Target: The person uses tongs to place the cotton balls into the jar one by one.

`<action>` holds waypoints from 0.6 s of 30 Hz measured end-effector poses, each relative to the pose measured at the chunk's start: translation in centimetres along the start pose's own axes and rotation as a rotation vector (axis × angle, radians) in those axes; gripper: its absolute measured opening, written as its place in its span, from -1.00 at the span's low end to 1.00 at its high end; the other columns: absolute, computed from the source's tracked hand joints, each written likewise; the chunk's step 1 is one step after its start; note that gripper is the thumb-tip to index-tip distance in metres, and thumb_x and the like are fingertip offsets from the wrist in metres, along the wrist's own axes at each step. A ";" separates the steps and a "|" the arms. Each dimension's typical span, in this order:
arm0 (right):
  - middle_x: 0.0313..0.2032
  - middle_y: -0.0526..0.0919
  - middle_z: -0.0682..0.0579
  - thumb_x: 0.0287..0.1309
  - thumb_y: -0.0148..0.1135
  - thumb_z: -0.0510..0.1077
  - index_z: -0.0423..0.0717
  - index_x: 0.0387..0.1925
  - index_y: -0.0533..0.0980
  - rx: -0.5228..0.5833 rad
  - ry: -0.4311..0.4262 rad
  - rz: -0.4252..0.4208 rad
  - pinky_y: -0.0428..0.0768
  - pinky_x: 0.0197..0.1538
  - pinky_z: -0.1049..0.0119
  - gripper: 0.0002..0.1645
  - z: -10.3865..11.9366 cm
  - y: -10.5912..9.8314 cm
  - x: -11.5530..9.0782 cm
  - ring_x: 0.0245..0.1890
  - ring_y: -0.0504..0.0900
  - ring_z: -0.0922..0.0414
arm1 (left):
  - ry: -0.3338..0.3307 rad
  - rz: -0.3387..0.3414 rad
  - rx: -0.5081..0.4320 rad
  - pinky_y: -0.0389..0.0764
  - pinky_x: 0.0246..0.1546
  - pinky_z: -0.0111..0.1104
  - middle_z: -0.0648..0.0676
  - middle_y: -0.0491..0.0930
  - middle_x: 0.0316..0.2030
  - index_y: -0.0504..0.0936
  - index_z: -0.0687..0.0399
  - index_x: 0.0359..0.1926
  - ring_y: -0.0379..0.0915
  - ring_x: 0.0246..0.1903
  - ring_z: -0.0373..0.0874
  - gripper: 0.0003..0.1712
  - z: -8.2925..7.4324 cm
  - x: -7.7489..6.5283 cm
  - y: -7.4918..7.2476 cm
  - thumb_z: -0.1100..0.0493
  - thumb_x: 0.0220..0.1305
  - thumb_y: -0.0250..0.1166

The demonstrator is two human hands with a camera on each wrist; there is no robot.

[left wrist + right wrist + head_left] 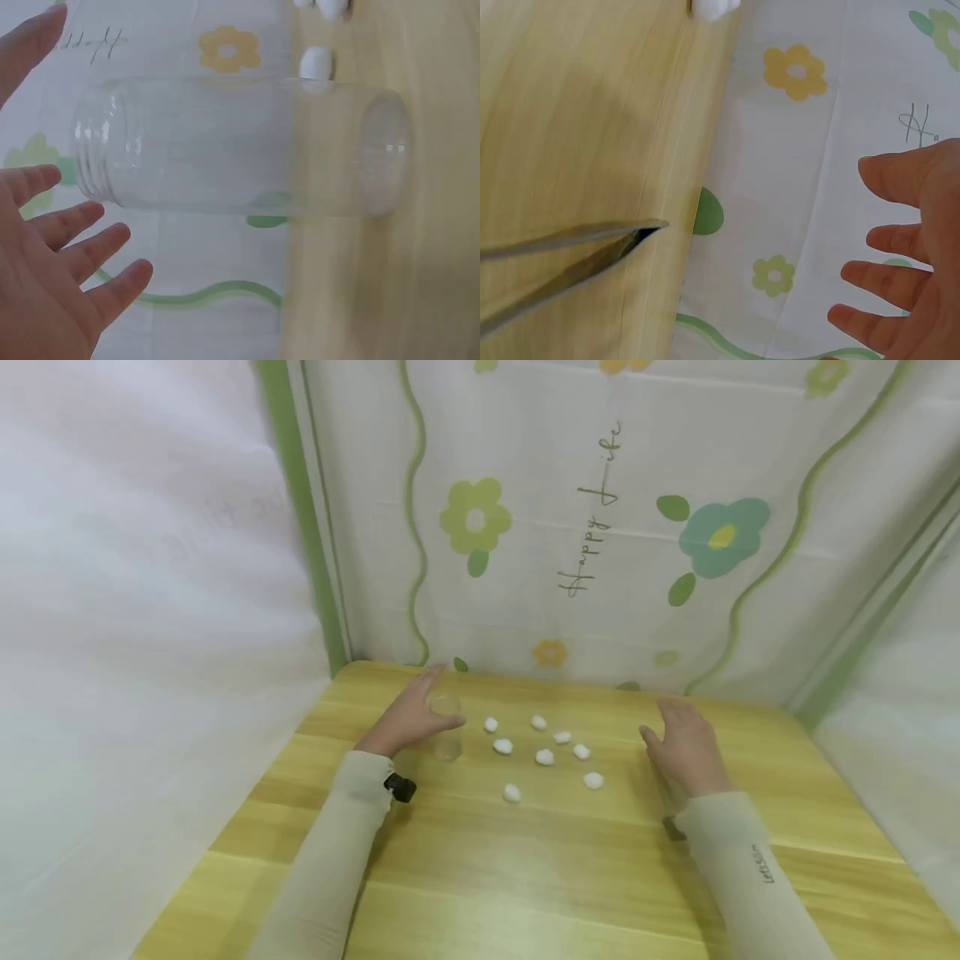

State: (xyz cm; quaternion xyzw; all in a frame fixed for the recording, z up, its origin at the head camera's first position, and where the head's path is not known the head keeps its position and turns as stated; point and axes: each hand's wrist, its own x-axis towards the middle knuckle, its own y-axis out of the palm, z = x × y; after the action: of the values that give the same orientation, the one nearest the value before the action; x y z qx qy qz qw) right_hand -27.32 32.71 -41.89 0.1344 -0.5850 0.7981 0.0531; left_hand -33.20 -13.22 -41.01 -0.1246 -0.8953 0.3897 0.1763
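A clear, lidless jar (447,745) stands upright on the wooden table, with its threaded mouth visible in the left wrist view. My left hand (411,717) is around the jar's upper left side, fingers and thumb spread; in the left wrist view a gap shows between them and the glass. Several small white cotton balls (544,758) lie scattered between the jar and my right hand (686,750). That hand hovers at the right with straight fingers and holds nothing. Metal tweezers (570,238) lie beneath it on the table, mostly hidden in the head view.
The wooden table (465,877) meets a white flower-print curtain (525,543) along its back edge. White sheets (150,652) hang on the left and right sides. A small black camera (401,787) is strapped at the left wrist.
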 end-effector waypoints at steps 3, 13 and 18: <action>0.29 0.22 -0.47 0.41 0.03 0.11 -0.45 0.35 0.16 0.038 0.008 0.010 0.08 0.28 -0.35 -0.20 -0.1 -0.3 -0.3 0.28 0.14 -0.44 | -0.045 0.000 -0.144 0.08 0.34 0.11 -0.13 -0.08 0.49 -0.12 -0.44 0.51 -0.15 0.44 -0.02 0.30 1.2 -0.7 0.2 -0.52 -0.17 0.40; 0.22 0.32 -0.49 0.39 0.05 0.03 -0.46 0.29 0.25 0.037 0.034 0.048 0.22 0.21 -0.35 -0.30 -1.2 -0.5 -0.9 0.18 0.29 -0.46 | -0.073 0.064 -0.408 0.19 0.30 0.10 0.07 0.10 0.43 -0.15 -0.39 0.52 0.05 0.38 0.10 0.28 3.8 -1.9 1.1 -0.18 -0.05 0.54; 0.22 0.31 -0.50 0.39 0.04 0.03 -0.46 0.31 0.23 0.038 0.075 0.084 0.23 0.21 -0.35 -0.29 -1.9 -0.3 -1.4 0.17 0.30 -0.46 | -0.057 0.088 -0.482 0.20 0.31 0.04 0.11 0.19 0.40 -0.02 -0.26 0.52 0.12 0.35 0.10 0.19 4.4 -1.6 1.5 -0.12 0.00 0.53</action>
State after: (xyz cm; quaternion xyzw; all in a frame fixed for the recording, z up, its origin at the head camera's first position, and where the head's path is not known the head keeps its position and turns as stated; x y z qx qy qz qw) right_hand -26.16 34.76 -42.56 0.0808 -0.5725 0.8150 0.0388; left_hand -33.40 -15.71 -45.29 -0.1911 -0.9606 0.1757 0.0991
